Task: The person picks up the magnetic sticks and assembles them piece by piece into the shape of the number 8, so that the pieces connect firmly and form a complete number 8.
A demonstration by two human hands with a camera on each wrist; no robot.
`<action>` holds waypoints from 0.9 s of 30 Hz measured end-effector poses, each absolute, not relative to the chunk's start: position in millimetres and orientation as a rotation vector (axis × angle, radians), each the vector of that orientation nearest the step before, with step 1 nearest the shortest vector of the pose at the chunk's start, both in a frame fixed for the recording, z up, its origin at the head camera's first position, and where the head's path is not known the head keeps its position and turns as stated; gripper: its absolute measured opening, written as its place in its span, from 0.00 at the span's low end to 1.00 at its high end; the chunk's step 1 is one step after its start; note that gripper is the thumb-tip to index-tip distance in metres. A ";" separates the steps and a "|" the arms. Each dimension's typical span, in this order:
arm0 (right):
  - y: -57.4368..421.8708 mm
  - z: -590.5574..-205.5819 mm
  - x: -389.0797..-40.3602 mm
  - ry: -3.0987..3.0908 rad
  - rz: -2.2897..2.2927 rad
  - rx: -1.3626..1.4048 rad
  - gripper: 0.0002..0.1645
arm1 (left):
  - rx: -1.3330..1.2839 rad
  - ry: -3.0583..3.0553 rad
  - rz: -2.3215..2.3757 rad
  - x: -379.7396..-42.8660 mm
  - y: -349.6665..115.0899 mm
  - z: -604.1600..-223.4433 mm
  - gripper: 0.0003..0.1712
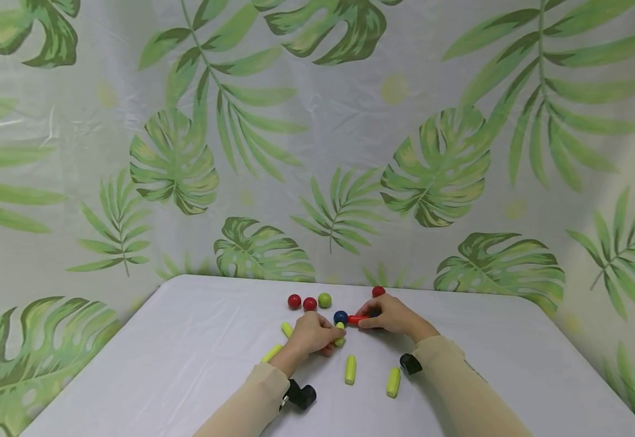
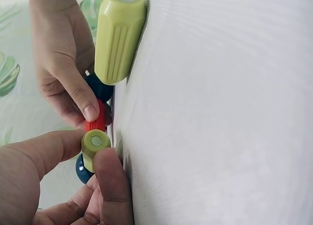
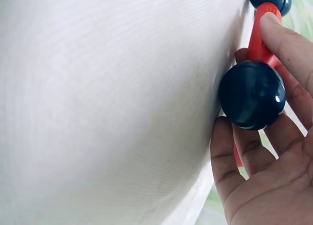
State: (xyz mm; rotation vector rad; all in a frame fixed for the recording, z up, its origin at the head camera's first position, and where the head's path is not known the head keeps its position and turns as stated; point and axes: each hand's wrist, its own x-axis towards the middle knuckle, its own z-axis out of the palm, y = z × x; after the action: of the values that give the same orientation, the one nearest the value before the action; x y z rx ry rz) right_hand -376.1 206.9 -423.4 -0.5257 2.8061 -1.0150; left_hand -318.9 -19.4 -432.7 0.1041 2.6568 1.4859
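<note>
Cream sleeves [image 1: 243, 403] come up from the bottom edge of the head view, leading to our two hands just right of the middle of the frame. With our left hand [image 1: 311, 334] we pinch a yellow-green rod [image 1: 340, 341] between thumb and fingers, its far end up at a blue ball [image 1: 340, 317]; the fingers and the angle hide the seam, so we cannot say whether the two are fully joined. Our right hand [image 1: 394, 315] grips a red rod [image 1: 357, 319] that meets the same ball from the right. At the red rod's other end, in the right of the right wrist view, a second blue ball [image 3: 252, 95] sits close against our fingers.

We judge the step in hand to be seating the yellow-green rod on the ball. To do it well, we should keep the red rod steady and low so the ball cannot roll, then push along the rod's own length without tilting it. The pale disc [image 2: 96, 141] on its near end may be a magnet; if so, a straight, light approach beats force. Our left forearm should stay clear of the loose rods [image 1: 271, 353] lying beside it, lower centre.
</note>
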 end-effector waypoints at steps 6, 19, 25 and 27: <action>203.7 -423.3 -377.1 2.798 -1.017 -0.571 0.14 | 0.112 2.649 1.490 -318.0 -20.3 -433.1 0.12; 188.4 -426.8 -382.9 2.759 -1.068 -0.713 0.17 | 0.148 2.602 1.558 -319.2 -20.6 -435.1 0.11; 185.0 -428.9 -385.9 2.757 -1.083 -0.646 0.18 | 0.162 2.608 1.545 -319.4 -21.6 -433.5 0.12; 184.5 -428.6 -386.9 2.755 -1.079 -0.651 0.17 | 0.176 2.612 1.545 -319.4 -22.4 -432.9 0.12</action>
State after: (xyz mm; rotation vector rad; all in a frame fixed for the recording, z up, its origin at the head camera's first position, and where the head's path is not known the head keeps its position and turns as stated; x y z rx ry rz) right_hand -386.9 184.5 -428.6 -0.6515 2.7552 -1.0788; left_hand -319.4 -22.4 -432.9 0.1757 2.6119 1.5454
